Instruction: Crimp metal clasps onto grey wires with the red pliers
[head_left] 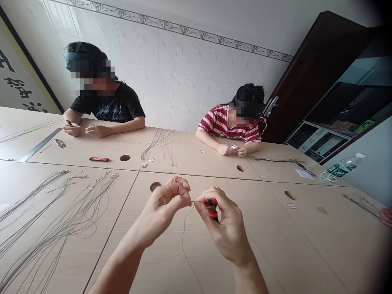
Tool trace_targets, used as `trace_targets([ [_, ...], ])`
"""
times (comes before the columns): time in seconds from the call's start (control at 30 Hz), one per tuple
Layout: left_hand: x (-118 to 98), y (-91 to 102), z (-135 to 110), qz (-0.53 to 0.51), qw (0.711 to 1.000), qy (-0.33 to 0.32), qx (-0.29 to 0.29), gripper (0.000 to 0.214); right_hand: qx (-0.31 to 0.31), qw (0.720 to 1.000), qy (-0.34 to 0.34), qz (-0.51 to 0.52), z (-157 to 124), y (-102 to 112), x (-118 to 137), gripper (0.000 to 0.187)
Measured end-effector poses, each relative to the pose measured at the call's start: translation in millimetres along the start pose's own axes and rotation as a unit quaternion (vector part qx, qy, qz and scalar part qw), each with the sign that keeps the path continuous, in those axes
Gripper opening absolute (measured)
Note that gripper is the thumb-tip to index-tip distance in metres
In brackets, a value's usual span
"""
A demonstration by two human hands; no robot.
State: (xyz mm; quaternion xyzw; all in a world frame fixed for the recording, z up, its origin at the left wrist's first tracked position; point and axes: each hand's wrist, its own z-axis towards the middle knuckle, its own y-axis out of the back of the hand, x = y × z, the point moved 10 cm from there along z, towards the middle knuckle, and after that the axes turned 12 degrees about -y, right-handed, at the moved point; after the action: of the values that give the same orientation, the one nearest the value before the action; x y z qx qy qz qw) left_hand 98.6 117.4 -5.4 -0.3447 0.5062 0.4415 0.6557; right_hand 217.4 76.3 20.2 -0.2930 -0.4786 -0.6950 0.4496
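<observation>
Out over the table, both of my hands meet in the middle of the head view. My left hand (170, 200) pinches one end of a thin dark cord (183, 237) between thumb and fingers. Close beside it, my right hand (225, 224) pinches the cord with thumb and forefinger. Tucked in that same hand is a small red and black tool (212, 202) with a grey metal part; its exact kind is partly hidden by the fingers. The cord's free length hangs down toward the near table edge.
Bundles of cords (61, 228) lie on the left of the table (159, 261). Across it sit two people, one in a black shirt (114, 104), one in red stripes (217, 122). A water bottle (341, 167) lies tilted at right. Round holes (155, 186) pierce the tabletop.
</observation>
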Motion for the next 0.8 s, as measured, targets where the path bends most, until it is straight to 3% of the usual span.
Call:
trace_targets([
  [0.57,-0.8,-0.8,-0.6,0.015,1.000,-0.003,0.005,0.018,-0.003,0.999,0.017,-0.037,0.7,-1.2,3.9,0.015],
  [0.8,1.1,3.8,0.9,0.023,1.000,-0.015,-0.008,0.016,0.006,0.996,-0.075,0.056,4.3,1.3,-13.2,0.022],
])
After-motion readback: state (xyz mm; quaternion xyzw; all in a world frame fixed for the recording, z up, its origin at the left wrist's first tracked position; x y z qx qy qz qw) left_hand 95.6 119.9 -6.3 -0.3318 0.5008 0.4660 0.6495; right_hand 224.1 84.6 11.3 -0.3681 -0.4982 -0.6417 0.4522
